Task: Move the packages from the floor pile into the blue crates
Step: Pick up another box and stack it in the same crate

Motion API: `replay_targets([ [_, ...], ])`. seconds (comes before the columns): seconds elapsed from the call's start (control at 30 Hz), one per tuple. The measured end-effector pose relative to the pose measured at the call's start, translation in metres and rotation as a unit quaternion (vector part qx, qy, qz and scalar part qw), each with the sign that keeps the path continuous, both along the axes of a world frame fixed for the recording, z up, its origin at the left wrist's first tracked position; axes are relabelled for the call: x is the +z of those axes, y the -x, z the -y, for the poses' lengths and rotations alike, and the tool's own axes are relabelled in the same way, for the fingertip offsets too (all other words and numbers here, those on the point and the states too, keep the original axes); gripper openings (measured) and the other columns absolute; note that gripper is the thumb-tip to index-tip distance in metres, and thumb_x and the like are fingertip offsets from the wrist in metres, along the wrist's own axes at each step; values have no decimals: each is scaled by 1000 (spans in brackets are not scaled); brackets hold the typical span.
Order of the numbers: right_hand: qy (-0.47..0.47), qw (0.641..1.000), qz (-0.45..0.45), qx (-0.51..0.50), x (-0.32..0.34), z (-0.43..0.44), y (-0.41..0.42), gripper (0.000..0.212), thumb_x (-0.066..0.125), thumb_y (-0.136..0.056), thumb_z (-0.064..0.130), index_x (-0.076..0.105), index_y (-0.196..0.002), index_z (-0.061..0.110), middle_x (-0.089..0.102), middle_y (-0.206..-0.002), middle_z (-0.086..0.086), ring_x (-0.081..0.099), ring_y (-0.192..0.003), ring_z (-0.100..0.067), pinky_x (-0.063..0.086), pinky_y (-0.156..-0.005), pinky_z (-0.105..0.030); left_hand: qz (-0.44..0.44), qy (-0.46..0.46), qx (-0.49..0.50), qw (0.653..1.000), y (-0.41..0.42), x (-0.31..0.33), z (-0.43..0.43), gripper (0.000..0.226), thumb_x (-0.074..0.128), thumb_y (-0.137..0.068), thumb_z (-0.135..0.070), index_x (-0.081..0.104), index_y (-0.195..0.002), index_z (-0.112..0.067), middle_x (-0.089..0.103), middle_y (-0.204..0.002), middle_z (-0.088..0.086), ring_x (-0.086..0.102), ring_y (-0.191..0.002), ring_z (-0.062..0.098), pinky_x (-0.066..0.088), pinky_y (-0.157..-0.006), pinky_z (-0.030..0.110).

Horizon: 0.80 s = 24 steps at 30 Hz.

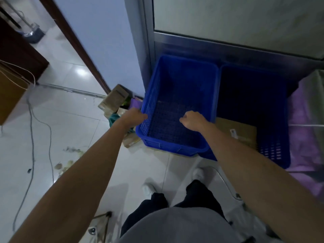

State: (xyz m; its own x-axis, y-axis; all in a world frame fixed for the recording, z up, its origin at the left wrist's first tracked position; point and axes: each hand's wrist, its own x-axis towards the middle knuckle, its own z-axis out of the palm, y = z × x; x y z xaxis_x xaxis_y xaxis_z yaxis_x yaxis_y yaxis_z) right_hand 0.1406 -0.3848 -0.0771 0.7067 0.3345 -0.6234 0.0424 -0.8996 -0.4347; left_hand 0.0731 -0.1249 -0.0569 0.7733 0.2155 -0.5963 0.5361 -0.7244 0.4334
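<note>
A bright blue perforated crate (pixel 177 148) stands on the floor by the wall corner, with nothing visible inside it. My left hand (pixel 135 117) grips its left rim. My right hand (pixel 192 118) hovers over the crate's right side with fingers curled, holding nothing that I can see. A second, darker blue crate (pixel 273 151) sits right beside it and holds a flat brown cardboard package (pixel 240 133). A pile of packages (pixel 114 100), brown boxes and a purple bag, lies on the floor left of the first crate.
A metal door frame (pixel 149 50) rises behind the crates. Purple plastic-wrapped bundles (pixel 305 120) lie at the right. Cables (pixel 32 137) trail over the white tiles at left, near a cardboard box (pixel 10 95). My feet stand just below the crates.
</note>
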Motion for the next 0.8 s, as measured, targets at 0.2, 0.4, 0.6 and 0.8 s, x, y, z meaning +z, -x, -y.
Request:
replay_targets([
  [0.2, -21, 1000, -14, 3, -8, -79, 11, 42, 48, -99, 35, 39, -62, 16, 43, -60, -2, 43, -58, -23, 33, -57, -35, -14, 13, 19, 1000, 2, -3, -46, 36, 58, -94, -30, 69, -112, 0, 66, -113, 16, 61, -102, 30, 47, -87, 35],
  [0.4, -33, 999, -15, 17, -28, -143, -4, 37, 47, -99, 37, 41, -69, 16, 45, -63, -1, 43, -56, -19, 32, -54, -33, -18, 17, 66, 997, -4, -13, -95, 35, 57, -95, -29, 69, -116, -3, 69, -108, 10, 56, -91, 21, 49, -90, 36],
  [0.6, -42, 998, -35, 42, -35, -204, -19, 35, 46, -99, 35, 45, -73, 12, 47, -68, -6, 45, -60, -21, 35, -56, -37, -19, -18, 82, 996, -17, -10, -148, 33, 55, -96, -23, 66, -118, 0, 62, -114, 11, 55, -101, 23, 47, -91, 35],
  [0.8, -9, 998, -27, 60, -45, -252, -38, 29, 45, -97, 38, 46, -76, 18, 50, -74, -1, 51, -71, -23, 36, -53, -34, -33, -22, 74, 996, -36, -27, -196, 39, 58, -95, -31, 62, -128, -11, 61, -128, 10, 57, -114, 27, 42, -86, 30],
])
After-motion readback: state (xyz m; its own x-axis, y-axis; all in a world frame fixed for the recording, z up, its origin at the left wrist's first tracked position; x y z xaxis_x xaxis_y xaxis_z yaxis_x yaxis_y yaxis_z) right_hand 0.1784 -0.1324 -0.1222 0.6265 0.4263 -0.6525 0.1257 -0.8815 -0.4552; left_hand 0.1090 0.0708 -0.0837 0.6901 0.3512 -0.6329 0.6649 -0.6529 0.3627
